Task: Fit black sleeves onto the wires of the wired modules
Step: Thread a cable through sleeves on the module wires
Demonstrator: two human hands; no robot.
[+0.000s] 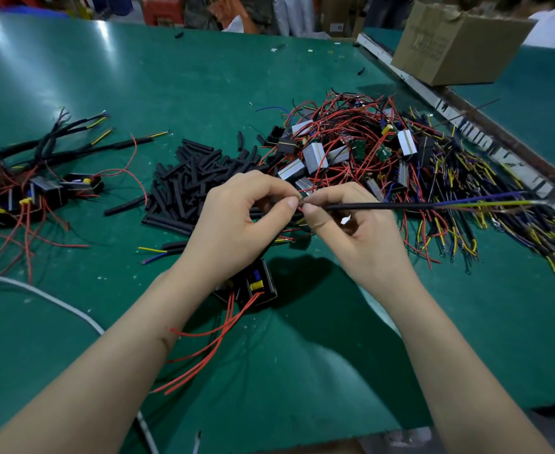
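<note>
1. Both hands meet over the middle of the green counter [112, 77], fingertips almost touching. Left hand [236, 221] pinches wire ends between thumb and forefinger; right hand [351, 231] pinches the near end of a black sleeve [377, 207].
2. Sleeve runs out to the right, roughly level, with blue and yellow wires [485, 200] emerging from its far end. Looks already threaded, with the pinch there to feed or seat it.
3. The module being worked [256, 286] sits on the counter under the left wrist, red leads [204, 348] trailing toward the person. Parked low, probably to leave slack.
4. Loose sleeve pile [187, 181] just beyond the hands: easy reach for the next one.
5. Unsleeved modules heap [351, 149] to the right, sleeved ones [40, 178] on the left. Reads as a right-to-left flow.
6. Cardboard box [456, 44] at far right, not involved.
7. Much of the stock looks still undone.
</note>
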